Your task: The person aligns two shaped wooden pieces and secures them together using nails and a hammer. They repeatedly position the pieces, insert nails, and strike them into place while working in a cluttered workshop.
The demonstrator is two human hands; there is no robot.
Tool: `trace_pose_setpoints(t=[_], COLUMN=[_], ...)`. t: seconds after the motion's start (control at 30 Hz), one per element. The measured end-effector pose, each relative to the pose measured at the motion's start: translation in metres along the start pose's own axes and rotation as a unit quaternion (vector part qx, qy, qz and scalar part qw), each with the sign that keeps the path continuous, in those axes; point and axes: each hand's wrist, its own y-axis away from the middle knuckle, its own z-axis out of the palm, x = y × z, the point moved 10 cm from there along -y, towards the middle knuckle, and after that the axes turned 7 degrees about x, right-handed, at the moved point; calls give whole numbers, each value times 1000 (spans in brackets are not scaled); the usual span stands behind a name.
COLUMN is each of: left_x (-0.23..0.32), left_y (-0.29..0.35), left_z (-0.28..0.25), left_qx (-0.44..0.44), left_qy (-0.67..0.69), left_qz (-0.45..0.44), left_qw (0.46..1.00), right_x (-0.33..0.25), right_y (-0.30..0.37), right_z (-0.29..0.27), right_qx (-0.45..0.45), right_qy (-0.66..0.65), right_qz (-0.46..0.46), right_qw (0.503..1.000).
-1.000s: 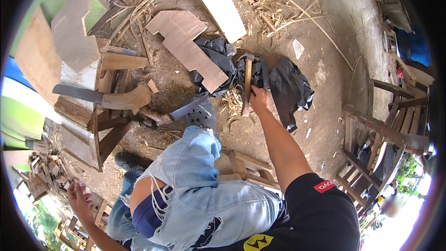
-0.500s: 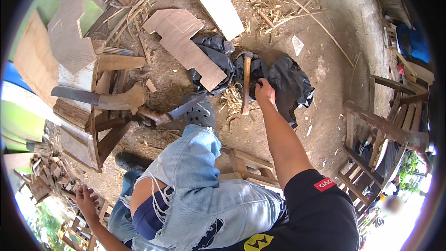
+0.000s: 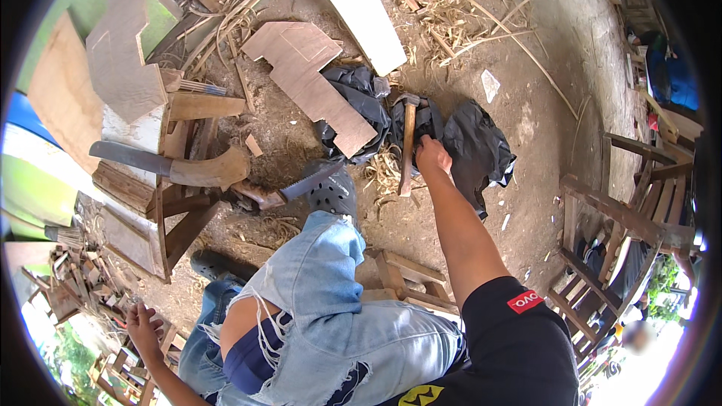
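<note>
My right hand (image 3: 433, 156) reaches down to the ground at a crumpled black plastic bag (image 3: 475, 143), its fingers closed against the dark plastic. What they hold, if anything, is hidden. Just left of that hand lies a hammer (image 3: 408, 143) with a wooden handle, its metal head resting on the plastic. Far off at the lower left, my left hand (image 3: 144, 331) hangs with nothing in it, fingers apart and loosely bent. A cut plywood piece (image 3: 312, 83) partly covers more black plastic (image 3: 361, 109).
A handsaw (image 3: 308, 183) lies by my shoe. On the wooden bench (image 3: 135, 131) at left rests a large knife (image 3: 173, 164) with a wooden handle. A white board (image 3: 357, 7), wood shavings (image 3: 444, 22), a low wooden frame (image 3: 410, 274) and wooden furniture (image 3: 624, 214) surround me.
The whole view has shifted slightly, so everything sits a little lower and to the right. My right hand stays at the black plastic bag, its fingers more curled in.
</note>
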Motion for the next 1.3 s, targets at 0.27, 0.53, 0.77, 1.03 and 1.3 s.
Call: trace_pose_setpoints(t=[0.27, 0.53, 0.77, 1.03, 1.3], left_x=[8, 51, 72, 54, 45], left_y=[3, 19, 30, 16, 14], left_z=[0, 5, 14, 1, -7], left_qx=[0, 6, -4, 13, 24], left_qy=[9, 55, 75, 43, 55], left_qz=[21, 99, 135, 117, 83], left_qw=[1000, 994, 988, 992, 995], right_x=[8, 34, 37, -71, -189], right_y=[5, 21, 14, -20, -55], right_z=[-9, -17, -14, -75, -60], right_qx=[-10, 28, 21, 96, 46], right_qy=[-100, -221, -278, -186, 97], right_qz=[30, 38, 63, -102, -255], right_qw=[995, 974, 958, 972, 961])
